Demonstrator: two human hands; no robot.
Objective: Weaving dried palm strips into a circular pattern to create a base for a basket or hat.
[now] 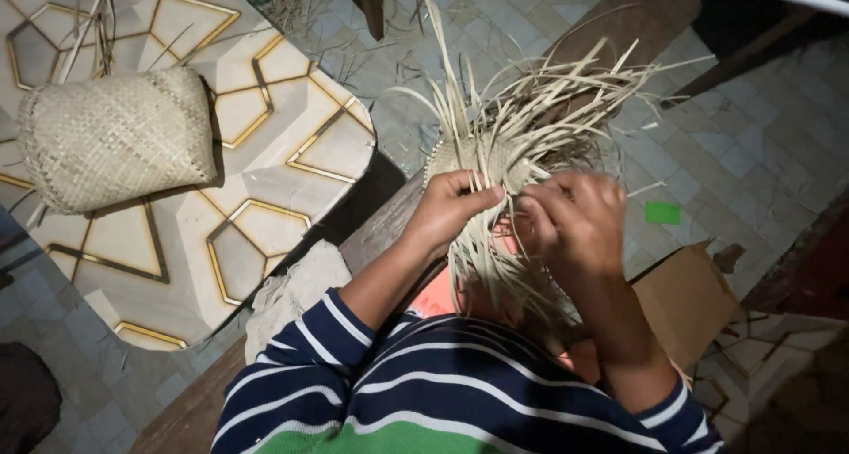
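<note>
A half-woven basket of pale straw strips (508, 144) sits in front of me, its loose ends fanning up and down. My left hand (451, 206) pinches strips at the woven edge on the left. My right hand (575, 220) grips a bunch of strips just to the right of it, fingers curled. Both arms wear navy sleeves with white stripes. Long loose strips hang down between my hands toward my lap.
A finished woven straw bag (110, 140) lies on a table with a gold hexagon pattern (265, 162) at left. A cardboard box (685, 299) stands at lower right. A green scrap (661, 213) lies on the tiled floor. White cloth (296, 290) sits by my left elbow.
</note>
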